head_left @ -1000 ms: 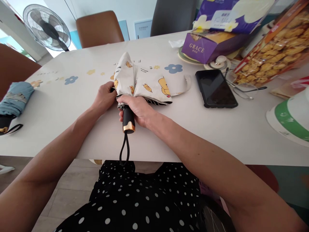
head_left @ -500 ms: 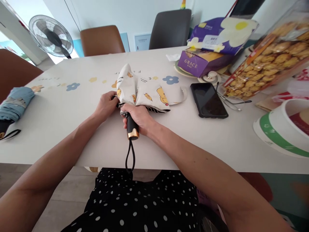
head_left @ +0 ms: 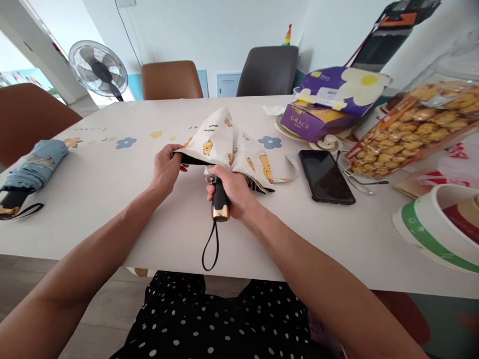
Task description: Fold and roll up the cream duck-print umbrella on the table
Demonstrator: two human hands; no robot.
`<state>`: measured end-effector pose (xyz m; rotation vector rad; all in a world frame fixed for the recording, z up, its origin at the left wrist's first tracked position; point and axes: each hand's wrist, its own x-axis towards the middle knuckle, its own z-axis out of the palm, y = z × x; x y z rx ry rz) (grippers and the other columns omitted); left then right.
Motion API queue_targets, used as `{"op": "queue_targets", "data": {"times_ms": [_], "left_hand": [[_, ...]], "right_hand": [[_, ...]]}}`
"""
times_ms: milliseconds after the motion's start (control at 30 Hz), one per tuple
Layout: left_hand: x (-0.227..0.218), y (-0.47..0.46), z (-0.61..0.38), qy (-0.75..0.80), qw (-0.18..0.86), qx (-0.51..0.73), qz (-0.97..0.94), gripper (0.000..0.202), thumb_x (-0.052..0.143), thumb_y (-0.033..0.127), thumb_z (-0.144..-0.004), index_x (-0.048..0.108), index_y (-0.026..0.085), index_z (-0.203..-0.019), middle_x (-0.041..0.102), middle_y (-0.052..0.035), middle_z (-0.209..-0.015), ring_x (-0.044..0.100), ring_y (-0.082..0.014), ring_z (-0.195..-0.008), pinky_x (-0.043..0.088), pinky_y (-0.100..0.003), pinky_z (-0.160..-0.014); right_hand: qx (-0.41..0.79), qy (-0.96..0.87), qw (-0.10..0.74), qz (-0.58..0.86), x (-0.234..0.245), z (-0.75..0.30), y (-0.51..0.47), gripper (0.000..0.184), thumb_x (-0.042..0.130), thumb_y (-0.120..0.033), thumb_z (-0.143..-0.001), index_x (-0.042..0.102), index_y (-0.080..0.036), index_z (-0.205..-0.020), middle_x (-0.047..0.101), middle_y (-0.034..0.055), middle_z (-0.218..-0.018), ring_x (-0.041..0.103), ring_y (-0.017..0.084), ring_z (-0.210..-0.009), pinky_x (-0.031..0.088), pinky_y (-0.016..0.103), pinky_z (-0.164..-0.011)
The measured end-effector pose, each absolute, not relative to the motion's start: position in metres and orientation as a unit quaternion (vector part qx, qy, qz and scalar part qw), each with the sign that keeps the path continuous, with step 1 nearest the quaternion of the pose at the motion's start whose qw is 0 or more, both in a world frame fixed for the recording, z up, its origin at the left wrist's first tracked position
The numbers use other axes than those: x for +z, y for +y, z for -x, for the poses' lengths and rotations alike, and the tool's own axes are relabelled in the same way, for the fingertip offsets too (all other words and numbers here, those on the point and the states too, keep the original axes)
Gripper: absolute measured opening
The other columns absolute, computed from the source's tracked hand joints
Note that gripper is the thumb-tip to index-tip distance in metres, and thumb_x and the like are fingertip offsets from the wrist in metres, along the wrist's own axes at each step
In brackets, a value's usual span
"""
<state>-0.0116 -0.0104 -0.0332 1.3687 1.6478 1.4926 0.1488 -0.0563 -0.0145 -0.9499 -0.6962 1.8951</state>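
Observation:
A white folding umbrella [head_left: 217, 137] printed with yellow cartoon figures lies loosely folded on the table, its handle toward me. My right hand [head_left: 234, 187] wraps round the top of the black, gold-tipped handle [head_left: 220, 199], from which a black wrist loop hangs. With its fingers pinched, my left hand [head_left: 167, 167] holds the left edge of the canopy, pulled out sideways so the dark underside shows. Over to the right of the canopy extends its pale closing strap [head_left: 294, 169].
A rolled blue umbrella [head_left: 35, 164] lies at the left. To the right are a black phone [head_left: 326, 177], glasses [head_left: 355, 179], a purple box [head_left: 307, 121], a tissue pack [head_left: 337, 87], a jar of biscuits [head_left: 411, 124] and a white paper tub [head_left: 426, 224]. Chairs stand beyond the white table [head_left: 149, 249].
My left hand has drawn the canopy's edge out to the left, opening a flap. My right hand keeps its hold on the handle. The view has tilted up and shifted left.

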Motion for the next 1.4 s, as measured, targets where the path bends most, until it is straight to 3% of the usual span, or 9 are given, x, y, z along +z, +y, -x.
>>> {"op": "queue_targets", "data": {"times_ms": [367,600,733,1000,1233,1400], "left_hand": [[-0.025,-0.012,0.017,0.597,0.322,0.562,-0.472,0.026,0.05,0.02,-0.063,0.06,0.02,-0.087,0.061,0.0001,-0.074,0.057,-0.0097,-0.056,0.047,-0.023,-0.051],[-0.022,-0.012,0.019,0.619,0.333,0.503,-0.503,0.025,0.049,0.019,-0.06,0.067,0.019,-0.078,0.064,-0.0044,-0.086,0.058,-0.0164,-0.077,0.049,-0.028,-0.064],[-0.022,-0.009,0.025,0.649,0.344,0.461,-0.499,0.025,0.052,0.019,-0.059,0.069,0.018,-0.077,0.065,-0.0054,-0.08,0.059,-0.0192,-0.077,0.046,-0.034,-0.076],[-0.014,-0.011,0.028,0.635,0.308,0.498,-0.504,0.024,0.055,0.023,-0.063,0.069,0.021,-0.083,0.063,-0.0028,-0.073,0.058,-0.019,-0.078,0.042,-0.034,-0.081],[-0.01,-0.01,0.038,0.602,0.397,0.459,-0.519,0.023,0.061,0.025,-0.062,0.069,0.02,-0.083,0.065,-0.0053,-0.081,0.059,-0.0193,-0.084,0.041,-0.032,-0.086],[-0.008,-0.007,0.045,0.565,0.425,0.476,-0.523,0.026,0.062,0.025,-0.059,0.068,0.021,-0.084,0.063,-0.0066,-0.101,0.055,-0.022,-0.098,0.043,-0.033,-0.085]], "right_hand": [[0.766,-0.266,0.426,0.401,-0.023,-0.156,-0.043,0.01,0.059,-0.02,-0.069,0.052,-0.014,-0.066,0.051,-0.0007,-0.06,0.047,0.006,-0.043,0.044,0.019,-0.036],[0.787,-0.271,0.415,0.367,-0.02,-0.163,-0.037,0.021,0.067,-0.029,-0.07,0.053,-0.015,-0.074,0.052,-0.0009,-0.063,0.045,0.005,-0.042,0.042,0.017,-0.035],[0.781,-0.256,0.424,0.38,-0.016,-0.165,-0.036,0.03,0.064,-0.043,-0.073,0.049,-0.016,-0.075,0.051,-0.0009,-0.061,0.045,0.005,-0.041,0.04,0.016,-0.032],[0.753,-0.271,0.434,0.413,-0.021,-0.169,-0.03,0.031,0.062,-0.044,-0.074,0.049,-0.016,-0.076,0.053,0.0,-0.059,0.047,0.007,-0.041,0.041,0.019,-0.033],[0.76,-0.262,0.429,0.412,-0.021,-0.171,-0.027,0.031,0.056,-0.047,-0.078,0.049,-0.016,-0.076,0.055,0.002,-0.06,0.047,0.008,-0.04,0.042,0.02,-0.032],[0.723,-0.286,0.429,0.46,-0.023,-0.167,-0.03,0.027,0.062,-0.039,-0.073,0.048,-0.016,-0.074,0.054,0.0011,-0.056,0.048,0.01,-0.038,0.042,0.022,-0.03]]}}
